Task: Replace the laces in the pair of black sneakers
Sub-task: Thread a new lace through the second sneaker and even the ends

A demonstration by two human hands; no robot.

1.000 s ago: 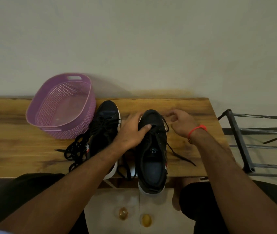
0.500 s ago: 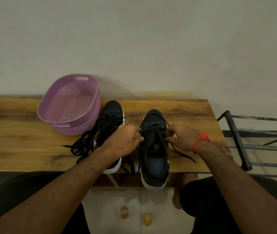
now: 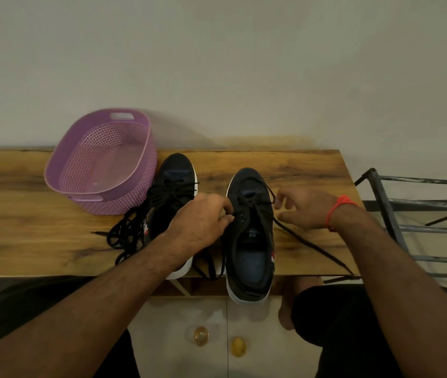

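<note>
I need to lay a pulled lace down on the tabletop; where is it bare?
Bare wood lies left of the purple basket and in front of it, and beyond the right sneaker toward the far right corner. Crowded: loose laces beside the left sneaker, and between the shoes.

dim, warm room light, soft and even across the wall (image 3: 217, 64). a faint shadow spreads on it behind the purple basket (image 3: 99, 162). no glare. wide-angle bending curves the tabletop (image 3: 26, 236) edge and stretches the forearms. the fingers (image 3: 279, 199) of the right hand (image 3: 304, 208) are motion-blurred.
</note>
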